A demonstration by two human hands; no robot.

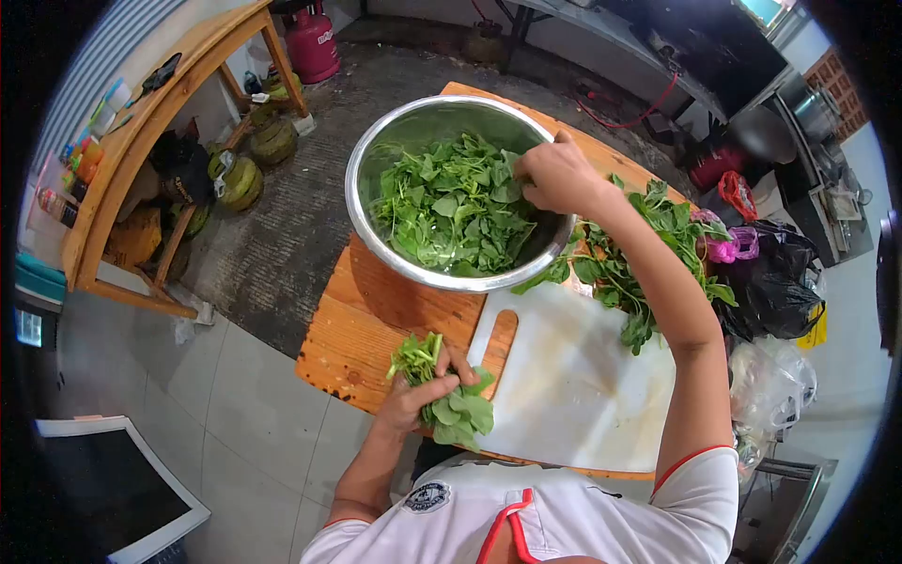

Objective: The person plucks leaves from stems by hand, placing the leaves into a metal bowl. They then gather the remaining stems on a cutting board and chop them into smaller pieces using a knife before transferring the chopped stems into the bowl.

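My left hand [413, 399] is closed around a small bunch of leafy greens [462, 415], held low in front of my body by the table's near edge. Stems point up and away from it, leaves hang toward me. Over the right side of a large steel bowl [451, 115], my right hand [561, 177] has its fingers bent down inside the rim, closed at some leaves; the fingertips are partly hidden. Plucked leaves [456, 202] fill the bowl's bottom. To the right, under my right forearm, lies a pile of stemmed greens [615, 268].
A white cutting board [564, 385] lies on the wooden table [371, 315]. Plastic bags [770, 282] crowd the table's right side. A wooden shelf [178, 85] and gas cylinders [240, 179] stand at the left. A screen-like panel [122, 489] is at lower left.
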